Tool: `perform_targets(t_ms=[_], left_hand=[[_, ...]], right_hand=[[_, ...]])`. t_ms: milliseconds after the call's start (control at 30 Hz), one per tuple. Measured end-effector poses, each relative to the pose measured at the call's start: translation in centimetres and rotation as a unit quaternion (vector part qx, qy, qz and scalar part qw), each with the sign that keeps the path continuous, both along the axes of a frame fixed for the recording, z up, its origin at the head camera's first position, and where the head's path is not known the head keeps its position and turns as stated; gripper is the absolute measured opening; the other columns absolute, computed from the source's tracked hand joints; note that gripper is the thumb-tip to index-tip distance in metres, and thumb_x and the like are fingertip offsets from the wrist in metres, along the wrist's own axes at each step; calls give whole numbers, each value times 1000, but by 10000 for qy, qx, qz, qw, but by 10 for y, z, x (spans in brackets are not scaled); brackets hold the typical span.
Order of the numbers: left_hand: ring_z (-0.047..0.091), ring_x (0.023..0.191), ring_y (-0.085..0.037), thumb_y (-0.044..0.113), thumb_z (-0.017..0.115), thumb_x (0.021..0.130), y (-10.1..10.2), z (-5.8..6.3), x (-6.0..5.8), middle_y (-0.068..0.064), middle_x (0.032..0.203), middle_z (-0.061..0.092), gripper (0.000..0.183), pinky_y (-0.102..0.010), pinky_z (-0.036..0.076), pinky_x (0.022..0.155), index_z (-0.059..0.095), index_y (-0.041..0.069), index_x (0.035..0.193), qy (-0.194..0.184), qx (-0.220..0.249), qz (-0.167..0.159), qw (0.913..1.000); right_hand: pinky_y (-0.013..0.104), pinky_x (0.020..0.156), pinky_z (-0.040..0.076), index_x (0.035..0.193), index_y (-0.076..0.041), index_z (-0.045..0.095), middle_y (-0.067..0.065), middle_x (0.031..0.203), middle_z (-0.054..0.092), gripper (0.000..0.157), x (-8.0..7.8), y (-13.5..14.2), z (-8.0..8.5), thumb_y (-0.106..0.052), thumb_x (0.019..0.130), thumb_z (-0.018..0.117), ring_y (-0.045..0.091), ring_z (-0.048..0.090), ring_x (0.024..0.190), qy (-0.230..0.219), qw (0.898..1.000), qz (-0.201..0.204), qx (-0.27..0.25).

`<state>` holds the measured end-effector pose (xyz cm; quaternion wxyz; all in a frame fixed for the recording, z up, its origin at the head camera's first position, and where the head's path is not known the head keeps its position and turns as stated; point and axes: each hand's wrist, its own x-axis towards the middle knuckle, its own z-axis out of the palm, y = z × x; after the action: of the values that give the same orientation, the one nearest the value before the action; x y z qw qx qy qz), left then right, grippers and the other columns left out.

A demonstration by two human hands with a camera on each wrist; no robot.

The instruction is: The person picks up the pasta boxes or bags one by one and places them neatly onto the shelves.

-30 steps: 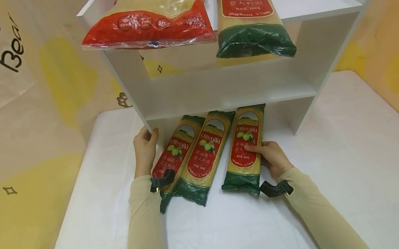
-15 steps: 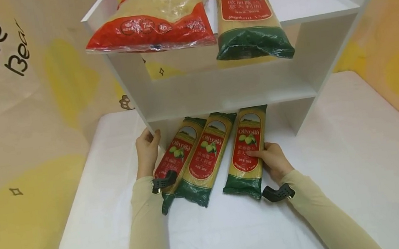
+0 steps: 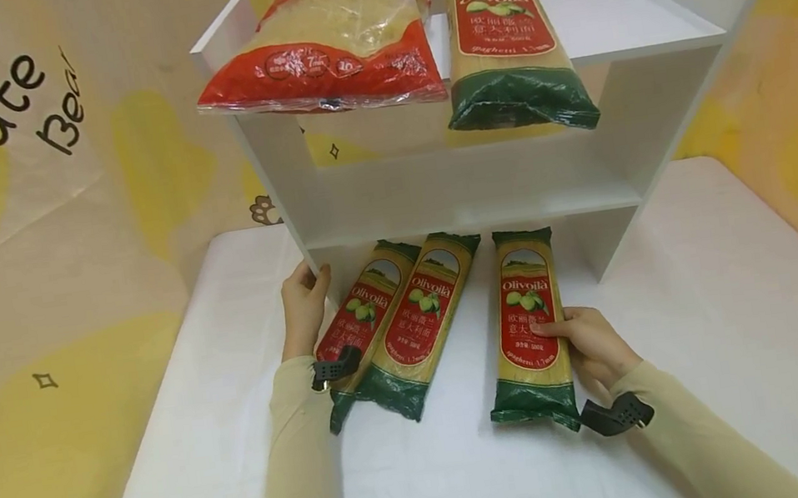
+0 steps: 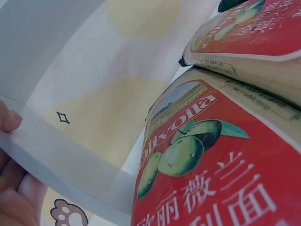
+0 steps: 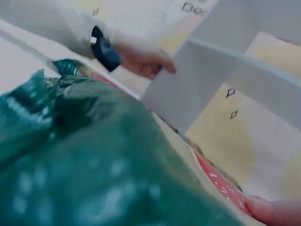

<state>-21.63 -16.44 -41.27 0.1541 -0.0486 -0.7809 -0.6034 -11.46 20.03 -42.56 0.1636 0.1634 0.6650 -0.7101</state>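
Note:
My right hand [image 3: 593,345] grips a spaghetti pack [image 3: 530,324] at its right edge, thumb on the red label and the other fingers mostly hidden. The pack's green end [image 5: 108,155] fills much of the right wrist view. At the white shelf's lower left, my left hand [image 3: 304,308] holds the front edge of the side panel [image 4: 70,165] between thumb and fingers. Beside that hand lie two more spaghetti packs, the left one [image 3: 362,313] partly under its neighbour [image 3: 420,326]. Their far ends reach beneath the bottom shelf board.
On the shelf's top board [image 3: 633,16] sit a red-and-clear pasta bag [image 3: 335,47] and another spaghetti pack [image 3: 504,42], both overhanging the front. The white table [image 3: 429,480] extends around the shelf, with a patterned cloth [image 3: 70,284] behind.
My right hand has drawn its spaghetti pack rightward and toward me, turning it straighter, so its far end now shows below the shelf board. The left hand keeps its hold on the panel.

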Motion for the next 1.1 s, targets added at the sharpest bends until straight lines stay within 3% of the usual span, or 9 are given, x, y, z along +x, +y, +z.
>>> perform_targets(t_ms=[167,400,800,967,1100], left_hand=[[58,110,-38,5,52,95,0,5,1,-31,116,58,29,-49,45,91,59,-8,120,-124,102,28,9999],[57,109,-40,2,50,95,10,31,19,-32,116,58,29,-49,46,91,56,-13,119,-135,-3,12,9999],[59,104,-42,1,51,94,16,38,18,-31,111,61,27,-45,47,86,59,-13,115,-17,-158,10,9999],[59,105,-40,1,50,94,16,41,17,-31,112,60,27,-46,47,87,58,-13,116,-6,-210,2,9998],[57,107,-42,1,50,94,15,40,16,-32,114,59,28,-49,46,89,58,-13,117,1,-150,-22,9999]], right_hand=[[24,76,52,129,14,40,-1,88,65,54,12,8,10,-16,90,63,11,63,82,-41,9999,150,-32],[24,80,51,131,14,35,-1,94,64,57,31,15,24,-19,92,61,11,63,87,11,9986,521,-57],[31,79,53,126,9,39,1,97,66,42,65,39,49,-16,96,55,15,65,89,247,9940,995,-392],[35,76,55,125,8,39,4,100,67,36,79,53,58,-11,97,51,18,66,90,580,9909,1109,-486],[38,76,55,120,-1,45,7,104,67,23,90,65,64,-6,98,46,21,66,92,864,9852,1273,-757]])
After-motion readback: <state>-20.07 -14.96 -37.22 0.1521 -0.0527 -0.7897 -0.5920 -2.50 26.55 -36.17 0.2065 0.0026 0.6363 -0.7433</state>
